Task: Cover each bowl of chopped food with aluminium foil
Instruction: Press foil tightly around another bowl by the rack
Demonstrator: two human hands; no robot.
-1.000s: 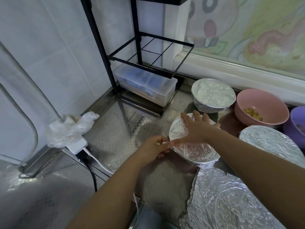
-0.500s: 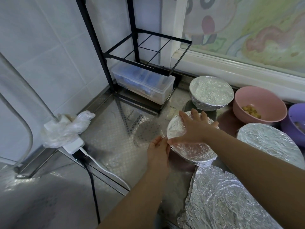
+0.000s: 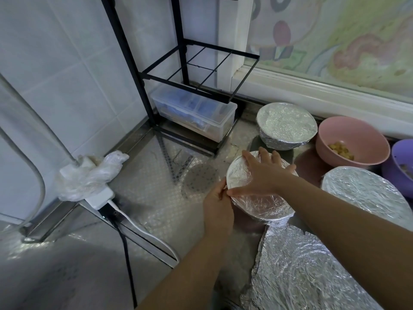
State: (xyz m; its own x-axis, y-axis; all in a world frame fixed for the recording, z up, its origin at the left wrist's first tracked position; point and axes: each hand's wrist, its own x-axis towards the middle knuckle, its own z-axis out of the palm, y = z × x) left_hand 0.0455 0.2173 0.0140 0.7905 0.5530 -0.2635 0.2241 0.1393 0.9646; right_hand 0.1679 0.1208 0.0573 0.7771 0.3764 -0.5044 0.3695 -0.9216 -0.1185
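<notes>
A foil-covered bowl (image 3: 263, 209) stands in the middle of the steel counter. My right hand (image 3: 263, 175) lies flat on its foil top with fingers spread. My left hand (image 3: 218, 204) presses against the bowl's left rim, fingers cupped on the foil edge there. Another foil-covered bowl (image 3: 286, 126) stands behind it, and a third foil-covered bowl (image 3: 366, 193) sits at the right. A pink bowl (image 3: 350, 139) with yellow chopped food is uncovered, as is a purple bowl (image 3: 400, 164) at the right edge. A crumpled foil sheet (image 3: 301, 274) lies in front.
A black wire rack (image 3: 196, 66) stands at the back over a clear plastic box (image 3: 194, 113). A white power strip (image 3: 98, 198) wrapped in plastic sits at the left, with cables running forward. Tiled wall left, window ledge (image 3: 324, 95) behind the bowls.
My left hand has moved from pinching the foil edge to pressing along the bowl's left rim. The right hand stays flat on top. The camera view has shifted slightly.
</notes>
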